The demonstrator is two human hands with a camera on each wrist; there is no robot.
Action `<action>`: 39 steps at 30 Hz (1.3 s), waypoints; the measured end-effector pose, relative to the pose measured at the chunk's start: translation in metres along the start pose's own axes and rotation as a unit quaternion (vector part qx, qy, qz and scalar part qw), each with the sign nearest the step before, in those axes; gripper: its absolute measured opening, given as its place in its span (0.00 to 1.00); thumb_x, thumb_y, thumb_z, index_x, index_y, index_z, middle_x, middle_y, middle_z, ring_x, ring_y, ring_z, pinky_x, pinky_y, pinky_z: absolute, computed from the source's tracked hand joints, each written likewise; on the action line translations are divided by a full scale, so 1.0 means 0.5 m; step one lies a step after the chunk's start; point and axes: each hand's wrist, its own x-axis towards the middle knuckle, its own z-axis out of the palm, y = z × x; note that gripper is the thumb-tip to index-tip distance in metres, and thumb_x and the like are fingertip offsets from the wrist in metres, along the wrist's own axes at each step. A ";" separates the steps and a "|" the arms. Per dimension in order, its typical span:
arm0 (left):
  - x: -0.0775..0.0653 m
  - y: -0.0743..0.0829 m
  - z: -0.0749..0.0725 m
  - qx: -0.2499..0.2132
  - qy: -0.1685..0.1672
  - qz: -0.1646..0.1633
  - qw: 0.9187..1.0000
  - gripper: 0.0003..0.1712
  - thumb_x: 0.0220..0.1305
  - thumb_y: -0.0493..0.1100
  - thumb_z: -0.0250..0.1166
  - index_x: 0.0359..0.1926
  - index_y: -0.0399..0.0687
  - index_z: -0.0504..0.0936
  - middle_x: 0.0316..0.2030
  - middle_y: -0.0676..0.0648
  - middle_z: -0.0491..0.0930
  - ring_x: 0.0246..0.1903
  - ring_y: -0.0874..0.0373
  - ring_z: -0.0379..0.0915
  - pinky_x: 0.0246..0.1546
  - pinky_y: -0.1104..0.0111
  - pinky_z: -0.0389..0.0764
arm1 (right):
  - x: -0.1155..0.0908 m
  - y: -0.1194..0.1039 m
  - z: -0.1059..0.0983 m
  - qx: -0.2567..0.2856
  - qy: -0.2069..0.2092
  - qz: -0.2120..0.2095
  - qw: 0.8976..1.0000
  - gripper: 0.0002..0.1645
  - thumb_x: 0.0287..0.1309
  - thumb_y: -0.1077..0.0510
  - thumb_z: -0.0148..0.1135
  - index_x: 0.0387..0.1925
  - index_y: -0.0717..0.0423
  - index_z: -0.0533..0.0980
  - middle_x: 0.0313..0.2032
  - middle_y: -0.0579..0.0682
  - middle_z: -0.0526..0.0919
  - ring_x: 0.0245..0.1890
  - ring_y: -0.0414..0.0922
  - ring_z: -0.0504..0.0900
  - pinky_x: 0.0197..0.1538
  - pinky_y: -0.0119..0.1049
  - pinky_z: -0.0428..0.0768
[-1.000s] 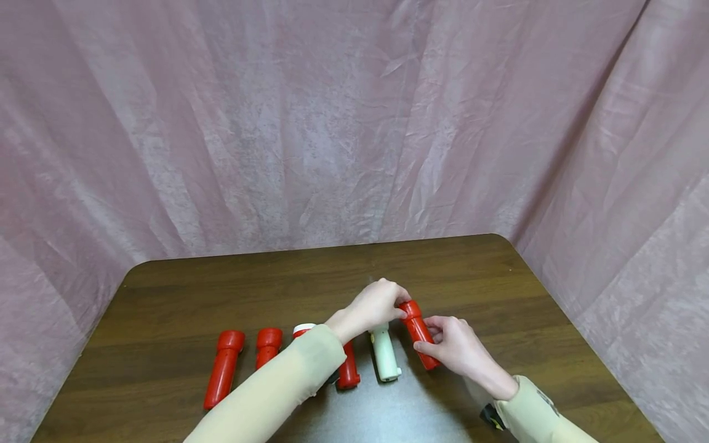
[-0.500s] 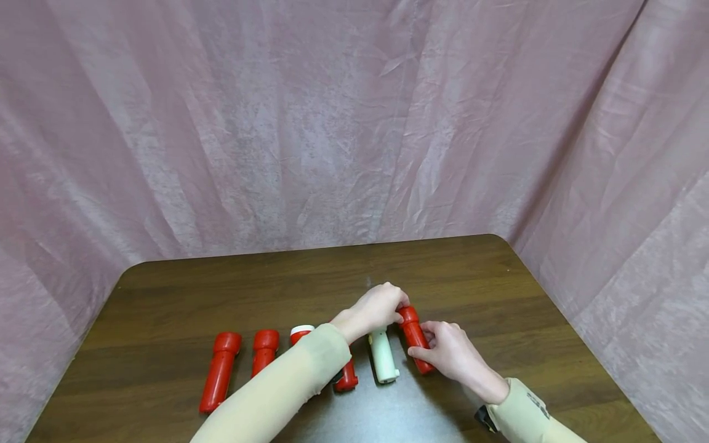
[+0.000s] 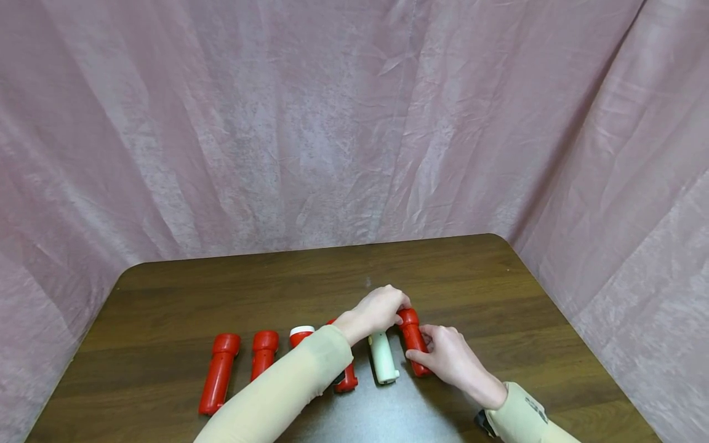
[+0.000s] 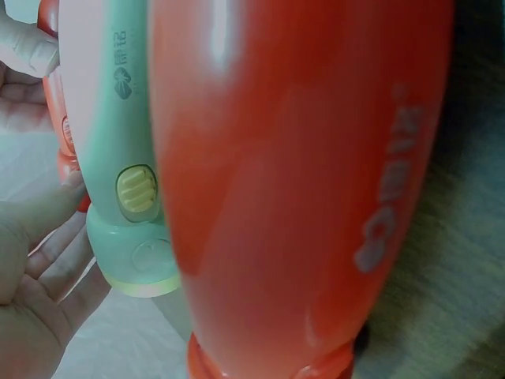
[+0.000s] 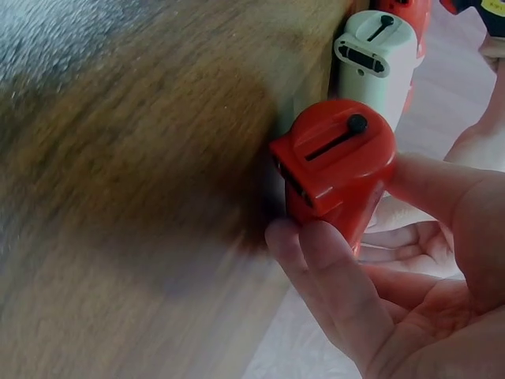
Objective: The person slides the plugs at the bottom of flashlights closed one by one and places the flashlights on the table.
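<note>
Both hands are on the rightmost red flashlight (image 3: 412, 337), which lies at the right end of a row on the table. My left hand (image 3: 378, 312) pinches its head end, reaching over the neighbouring flashlights. Lower on the barrel, my right hand (image 3: 453, 352) grips it between thumb and fingers. In the right wrist view its tail end, with a black-filled slot, faces the camera. Just left of it lies a pale green flashlight (image 3: 383, 360), its yellow switch (image 4: 137, 189) showing in the left wrist view. Another red flashlight (image 4: 292, 181) fills much of that view.
Further left lie a red flashlight with a white rim (image 3: 301, 331), partly behind the left sleeve (image 3: 288, 381), and two more red flashlights, one of them the leftmost (image 3: 220, 372). The wooden table (image 3: 238, 289) ends at a pink curtain (image 3: 332, 135).
The rightmost red flashlight has shifted slightly left and towards the person, turning more in line with the row. Both hands have moved along with it, keeping their hold.
</note>
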 end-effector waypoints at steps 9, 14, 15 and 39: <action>-0.003 0.000 0.010 -0.009 0.008 -0.009 1.000 0.14 0.64 0.38 0.75 0.51 0.50 0.90 0.45 0.53 0.91 0.44 0.58 0.82 0.48 0.72 0.82 | -0.006 -0.004 0.003 -0.015 0.010 -0.001 1.000 0.16 0.50 0.54 0.82 0.37 0.55 0.83 0.22 0.43 0.87 0.22 0.31 0.81 0.27 0.28 0.76; -0.004 0.003 0.016 -0.012 0.009 -0.010 1.000 0.14 0.64 0.37 0.75 0.51 0.50 0.90 0.45 0.53 0.91 0.43 0.59 0.83 0.47 0.72 0.83 | -0.007 -0.004 0.009 -0.031 0.020 0.003 0.999 0.16 0.49 0.53 0.83 0.32 0.51 0.81 0.20 0.41 0.84 0.20 0.32 0.78 0.25 0.28 0.74; -0.004 0.004 0.016 -0.012 0.009 -0.009 1.000 0.14 0.64 0.37 0.75 0.51 0.50 0.90 0.45 0.53 0.91 0.43 0.59 0.83 0.47 0.72 0.83 | -0.007 -0.005 0.010 -0.033 0.023 0.003 0.999 0.16 0.49 0.53 0.83 0.32 0.51 0.81 0.20 0.41 0.84 0.20 0.32 0.77 0.25 0.28 0.73; -0.008 0.002 0.015 0.016 0.014 0.003 1.000 0.14 0.64 0.38 0.75 0.51 0.51 0.90 0.44 0.53 0.91 0.40 0.61 0.82 0.44 0.73 0.83 | -0.007 -0.015 0.011 -0.066 0.044 -0.007 0.997 0.19 0.46 0.52 0.85 0.29 0.50 0.79 0.19 0.40 0.78 0.18 0.35 0.72 0.24 0.29 0.70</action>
